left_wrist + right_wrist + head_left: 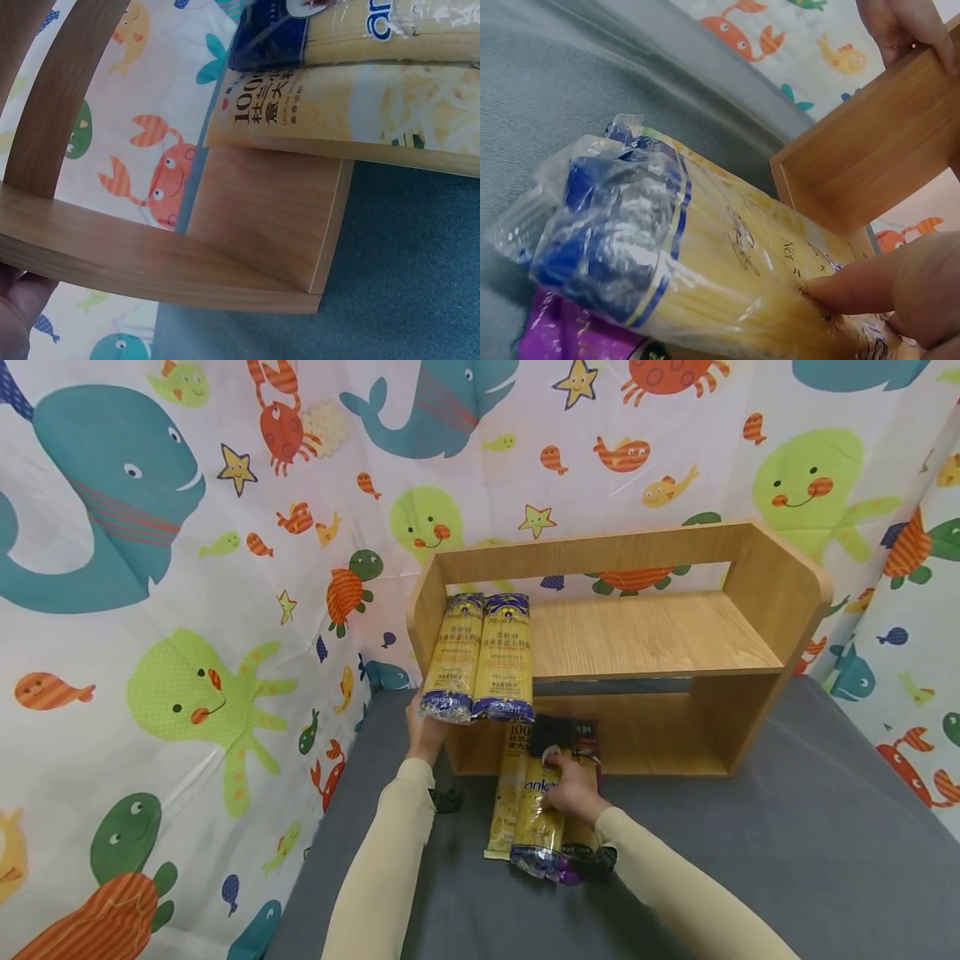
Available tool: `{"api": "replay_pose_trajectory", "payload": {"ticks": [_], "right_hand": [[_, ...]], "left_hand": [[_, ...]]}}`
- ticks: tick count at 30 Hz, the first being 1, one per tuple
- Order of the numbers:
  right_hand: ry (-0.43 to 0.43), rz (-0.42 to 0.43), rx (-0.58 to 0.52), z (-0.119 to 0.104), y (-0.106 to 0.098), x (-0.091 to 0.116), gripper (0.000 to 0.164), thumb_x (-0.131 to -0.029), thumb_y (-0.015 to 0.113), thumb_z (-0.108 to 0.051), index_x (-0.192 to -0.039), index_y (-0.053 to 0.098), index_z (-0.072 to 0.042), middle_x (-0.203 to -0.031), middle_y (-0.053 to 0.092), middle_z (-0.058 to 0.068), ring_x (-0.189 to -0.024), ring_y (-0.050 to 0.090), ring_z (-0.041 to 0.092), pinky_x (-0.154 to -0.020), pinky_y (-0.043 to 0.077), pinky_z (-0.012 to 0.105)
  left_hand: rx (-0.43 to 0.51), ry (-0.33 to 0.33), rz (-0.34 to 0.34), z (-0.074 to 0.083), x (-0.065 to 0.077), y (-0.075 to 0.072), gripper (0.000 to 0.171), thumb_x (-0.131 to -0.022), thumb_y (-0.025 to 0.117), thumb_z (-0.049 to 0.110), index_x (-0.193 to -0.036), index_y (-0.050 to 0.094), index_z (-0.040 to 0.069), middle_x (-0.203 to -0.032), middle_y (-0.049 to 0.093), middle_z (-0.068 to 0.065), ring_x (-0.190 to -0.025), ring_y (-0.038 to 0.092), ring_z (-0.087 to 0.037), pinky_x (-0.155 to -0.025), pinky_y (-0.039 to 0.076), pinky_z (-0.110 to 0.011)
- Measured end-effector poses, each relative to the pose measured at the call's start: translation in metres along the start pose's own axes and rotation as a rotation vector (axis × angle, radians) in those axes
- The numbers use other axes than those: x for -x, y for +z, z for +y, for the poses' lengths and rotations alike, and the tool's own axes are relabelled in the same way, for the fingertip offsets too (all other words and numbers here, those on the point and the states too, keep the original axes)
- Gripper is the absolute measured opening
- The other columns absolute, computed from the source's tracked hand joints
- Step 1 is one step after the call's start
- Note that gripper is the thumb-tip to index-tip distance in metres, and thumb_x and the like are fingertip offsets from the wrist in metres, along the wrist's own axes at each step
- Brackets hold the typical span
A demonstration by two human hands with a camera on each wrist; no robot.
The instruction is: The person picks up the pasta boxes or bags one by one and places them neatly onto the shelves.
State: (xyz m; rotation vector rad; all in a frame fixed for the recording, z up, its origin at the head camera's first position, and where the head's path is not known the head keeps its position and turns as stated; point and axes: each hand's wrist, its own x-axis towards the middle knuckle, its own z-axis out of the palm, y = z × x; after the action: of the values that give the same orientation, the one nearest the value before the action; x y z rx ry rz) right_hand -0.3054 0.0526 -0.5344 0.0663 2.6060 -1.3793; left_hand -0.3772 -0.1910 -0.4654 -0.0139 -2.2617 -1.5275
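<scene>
My left hand point(426, 731) grips the left side panel of a wooden shelf point(783, 602); in the right wrist view its fingers lie over the panel's edge. My right hand point(576, 789) holds a clear-wrapped spaghetti packet point(538, 818) with blue ends, the thumb on its front in the right wrist view. This packet lies over a pale yellow pasta packet point(504, 810) on its left and a packet with a purple end point(570, 330) on its right. All three lean at the lower compartment's opening, their near ends out over the grey table.
Two yellow spaghetti packets point(447, 656) lie side by side at the left of the upper shelf board point(645, 635), their ends jutting past its front. The grey tabletop point(757, 852) spreads around the shelf. A sea-animal print cloth point(247, 527) hangs behind and to the left.
</scene>
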Motion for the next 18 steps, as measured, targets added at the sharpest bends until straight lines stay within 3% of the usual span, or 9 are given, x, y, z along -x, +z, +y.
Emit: {"api": "replay_pose_trajectory", "payload": {"ticks": [7,18], "right_hand": [[0.002,-0.016,-0.068,0.013,-0.012,0.017,0.089,-0.068,0.076,0.010,-0.151,0.046,-0.002,-0.135,0.057,0.031,-0.094,0.065,0.029,-0.067,0.055,0.036],[0.028,-0.047,-0.226,0.046,-0.042,0.047,0.088,-0.072,0.073,0.015,-0.153,0.044,-0.004,-0.130,0.060,0.035,-0.094,0.067,0.027,-0.069,0.058,0.038]], "left_hand": [[-0.018,-0.008,-0.001,-0.004,0.001,0.001,0.040,-0.104,0.054,0.034,-0.138,0.059,0.014,-0.118,0.072,-0.015,-0.087,0.061,-0.025,-0.074,0.045,-0.032],[-0.015,-0.012,0.010,-0.004,-0.001,0.003,0.042,-0.105,0.052,0.035,-0.140,0.059,0.014,-0.117,0.073,-0.016,-0.086,0.060,-0.025,-0.076,0.046,-0.035]]}}
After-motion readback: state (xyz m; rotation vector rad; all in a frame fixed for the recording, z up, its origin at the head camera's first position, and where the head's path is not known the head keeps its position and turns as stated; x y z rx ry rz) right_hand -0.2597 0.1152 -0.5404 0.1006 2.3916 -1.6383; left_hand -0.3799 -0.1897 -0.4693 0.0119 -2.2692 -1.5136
